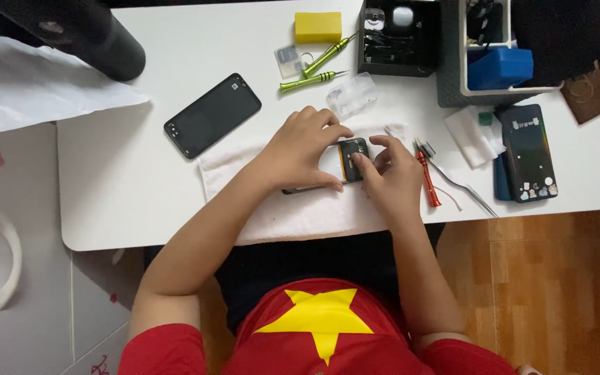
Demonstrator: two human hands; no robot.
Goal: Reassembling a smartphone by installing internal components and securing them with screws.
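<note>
Bright tools on a white tabletop [126,187]

Two green screwdrivers [317,69], a yellow block [317,26], a red-handled screwdriver [428,177], a blue box [500,67], a black phone back cover [212,115], a white towel [272,208]; red shirt [314,340] with yellow star.

A white table [119,201] with rounded corners stands over a wooden plank floor [557,292] of warm orange-brown. To its left is a pale cabinet [29,292] with a curved white handle [10,258], lit by soft, even light.
</note>
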